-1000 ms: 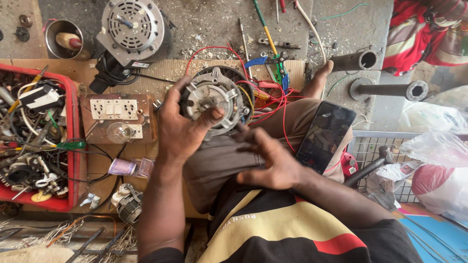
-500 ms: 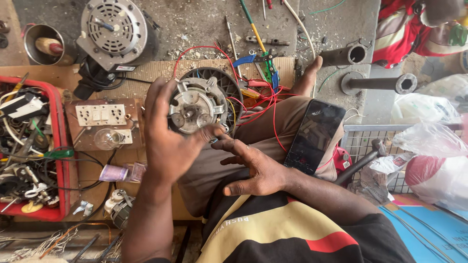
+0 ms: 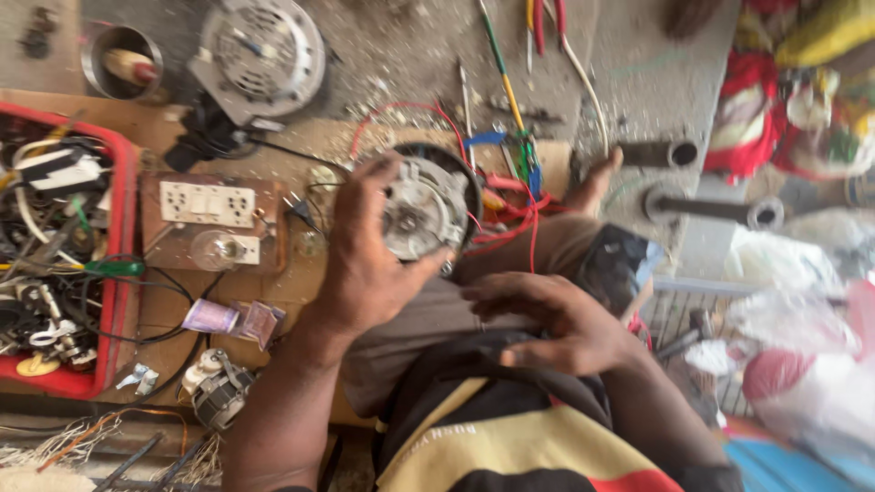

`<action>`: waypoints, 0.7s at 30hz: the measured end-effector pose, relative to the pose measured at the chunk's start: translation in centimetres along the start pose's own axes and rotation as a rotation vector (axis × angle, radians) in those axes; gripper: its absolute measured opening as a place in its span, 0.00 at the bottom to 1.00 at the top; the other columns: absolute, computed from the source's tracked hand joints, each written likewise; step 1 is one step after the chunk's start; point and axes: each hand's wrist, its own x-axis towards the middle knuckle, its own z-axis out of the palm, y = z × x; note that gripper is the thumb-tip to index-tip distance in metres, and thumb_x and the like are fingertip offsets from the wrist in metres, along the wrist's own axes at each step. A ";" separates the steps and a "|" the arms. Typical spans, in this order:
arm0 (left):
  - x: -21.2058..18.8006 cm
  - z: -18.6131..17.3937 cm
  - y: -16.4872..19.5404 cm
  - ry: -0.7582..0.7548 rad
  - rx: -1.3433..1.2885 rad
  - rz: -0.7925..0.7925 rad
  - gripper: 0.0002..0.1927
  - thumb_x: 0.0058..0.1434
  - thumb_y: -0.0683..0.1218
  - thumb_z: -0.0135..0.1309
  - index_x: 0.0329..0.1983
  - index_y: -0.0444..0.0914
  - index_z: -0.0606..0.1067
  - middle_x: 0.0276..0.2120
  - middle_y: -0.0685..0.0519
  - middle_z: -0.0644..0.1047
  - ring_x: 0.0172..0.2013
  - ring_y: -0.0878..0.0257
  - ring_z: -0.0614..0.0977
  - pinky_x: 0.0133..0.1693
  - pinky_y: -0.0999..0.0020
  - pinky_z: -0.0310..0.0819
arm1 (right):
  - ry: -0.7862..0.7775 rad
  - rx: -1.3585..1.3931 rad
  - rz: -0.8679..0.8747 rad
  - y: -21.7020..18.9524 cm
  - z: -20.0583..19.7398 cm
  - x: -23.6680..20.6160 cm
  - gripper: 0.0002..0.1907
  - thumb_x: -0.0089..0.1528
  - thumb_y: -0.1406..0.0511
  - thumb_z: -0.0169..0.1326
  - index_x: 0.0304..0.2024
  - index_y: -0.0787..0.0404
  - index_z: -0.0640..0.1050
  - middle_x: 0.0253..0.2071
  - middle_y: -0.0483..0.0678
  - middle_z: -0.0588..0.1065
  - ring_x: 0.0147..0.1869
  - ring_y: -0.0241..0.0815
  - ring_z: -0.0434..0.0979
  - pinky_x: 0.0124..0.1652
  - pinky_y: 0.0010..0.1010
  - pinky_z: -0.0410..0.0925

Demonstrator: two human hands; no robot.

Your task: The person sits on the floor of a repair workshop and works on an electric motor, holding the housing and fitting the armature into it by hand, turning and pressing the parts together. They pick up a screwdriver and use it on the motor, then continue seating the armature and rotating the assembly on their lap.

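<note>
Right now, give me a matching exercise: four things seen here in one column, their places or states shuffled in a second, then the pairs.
Things:
1. small motor
2. red tray
3. light bulb
4. right hand

Places or states:
A. lying on the wooden board below a white socket plate
B. resting open on the lap
C. gripped by the left hand
D. at the far left, full of wires and parts

Pairs: 1-C, 2-D, 3-A, 4-B

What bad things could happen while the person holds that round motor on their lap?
The left hand alone grips the motor; the right hand rests on the lap, so the motor might slip. Its red wires trail loose and could snag on fingers. The phone lies on the thigh and might slide off.
</note>
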 end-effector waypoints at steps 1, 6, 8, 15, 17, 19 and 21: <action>0.3 -0.1 -0.1 -0.003 -0.003 0.012 0.51 0.46 0.45 0.78 0.68 0.34 0.60 0.66 0.39 0.65 0.68 0.42 0.69 0.69 0.50 0.63 | 0.025 0.000 0.037 -0.1 -0.5 -0.3 0.37 0.58 0.66 0.68 0.67 0.69 0.70 0.66 0.58 0.74 0.68 0.50 0.76 0.65 0.42 0.71; -0.1 -1.9 -1.0 0.005 -0.213 -0.015 0.55 0.45 0.52 0.78 0.71 0.34 0.60 0.68 0.37 0.63 0.70 0.44 0.66 0.70 0.51 0.64 | 0.114 0.227 0.024 -0.5 -3.6 -3.8 0.37 0.58 0.76 0.64 0.68 0.78 0.66 0.63 0.68 0.71 0.68 0.59 0.73 0.65 0.50 0.68; -1.2 -3.7 -1.8 0.067 -0.360 -0.038 0.52 0.50 0.53 0.76 0.73 0.36 0.61 0.71 0.38 0.62 0.72 0.47 0.65 0.72 0.52 0.68 | 0.204 0.064 0.096 -1.1 -6.9 -6.1 0.35 0.56 0.76 0.56 0.66 0.79 0.63 0.65 0.68 0.70 0.67 0.59 0.73 0.60 0.48 0.69; -11.3 -12.2 -9.0 0.799 -0.666 -0.479 0.17 0.65 0.42 0.67 0.53 0.32 0.75 0.45 0.49 0.82 0.47 0.64 0.83 0.51 0.73 0.77 | 0.920 -0.896 0.037 8.4 -9.1 -11.5 0.31 0.72 0.59 0.52 0.69 0.72 0.60 0.65 0.59 0.68 0.64 0.48 0.71 0.58 0.39 0.67; -15.1 -12.6 -11.7 0.930 -0.685 -0.750 0.12 0.64 0.41 0.66 0.48 0.33 0.78 0.35 0.52 0.79 0.34 0.68 0.76 0.27 0.75 0.63 | 1.286 -0.087 0.214 10.3 -11.2 -11.2 0.32 0.71 0.46 0.47 0.70 0.58 0.65 0.64 0.45 0.71 0.50 0.36 0.66 0.48 0.29 0.64; -18.9 -12.2 -14.1 1.056 -0.747 -0.790 0.11 0.60 0.39 0.65 0.45 0.35 0.78 0.35 0.55 0.80 0.33 0.70 0.78 0.31 0.77 0.70 | 1.339 0.321 0.280 11.6 -11.1 -12.1 0.36 0.72 0.38 0.41 0.72 0.52 0.68 0.67 0.39 0.71 0.44 0.30 0.61 0.44 0.24 0.60; -21.7 -12.2 -16.5 1.207 -0.768 -0.817 0.10 0.58 0.37 0.65 0.42 0.36 0.78 0.33 0.56 0.81 0.32 0.70 0.79 0.32 0.77 0.73 | 1.186 0.300 0.206 12.5 -9.9 -12.5 0.40 0.74 0.35 0.36 0.74 0.54 0.66 0.72 0.41 0.65 0.46 0.30 0.56 0.45 0.22 0.55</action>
